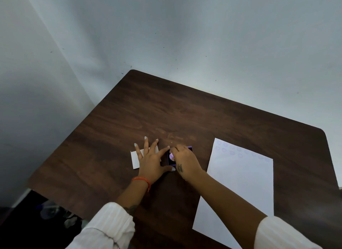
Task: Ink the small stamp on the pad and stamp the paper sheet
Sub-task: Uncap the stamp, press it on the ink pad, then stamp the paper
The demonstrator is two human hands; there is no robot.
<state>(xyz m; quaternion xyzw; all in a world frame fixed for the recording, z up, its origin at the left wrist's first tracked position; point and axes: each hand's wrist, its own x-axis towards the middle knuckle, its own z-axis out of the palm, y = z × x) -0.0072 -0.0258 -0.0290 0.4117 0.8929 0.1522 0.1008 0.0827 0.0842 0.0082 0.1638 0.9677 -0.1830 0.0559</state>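
A small purple ink pad (190, 148) lies on the dark wooden table (166, 115), mostly covered by my hands. My right hand (185, 161) is closed on a small lilac stamp (171, 156) and holds it down on the pad. To the pad's left, my left hand (150, 159) lies flat with fingers spread; its thumb and forefinger touch the pad's left side. The white paper sheet (238, 184) lies to the right, with faint rows of round purple stamp marks (232, 152) along its far edge.
A small white card (135, 159) lies under my left hand's fingers. The table stands in a corner against pale walls (203, 35). Its left edge drops to a dark floor with some clutter (55, 213).
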